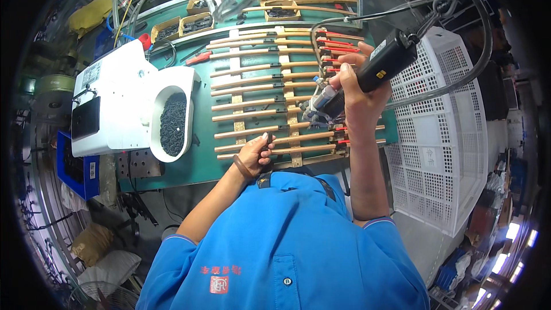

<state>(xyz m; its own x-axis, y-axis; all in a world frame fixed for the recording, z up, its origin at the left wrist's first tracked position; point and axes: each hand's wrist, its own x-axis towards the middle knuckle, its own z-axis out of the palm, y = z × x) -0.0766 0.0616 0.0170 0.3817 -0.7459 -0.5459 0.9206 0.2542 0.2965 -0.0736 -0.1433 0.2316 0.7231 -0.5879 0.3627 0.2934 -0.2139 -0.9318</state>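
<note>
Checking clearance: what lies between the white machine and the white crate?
In the head view: wooden rods on the green table, the left hand, and the right hand holding a black power tool.

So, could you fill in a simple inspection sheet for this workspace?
Surface: green tabletop, largely covered by work.
Job's things: wood-coloured rods lying roughly parallel across pale strips; black fittings on several.
Clutter: cardboard boxes of dark parts at the far side; red-handled tool near the rods' left ends.
Hands: left hand pinches a small dark piece; right hand grips a black handheld tool over the rods, contact unclear.
Cables: thick hose looping at right.
Surroundings: white machine left, white perforated crate right.
</note>
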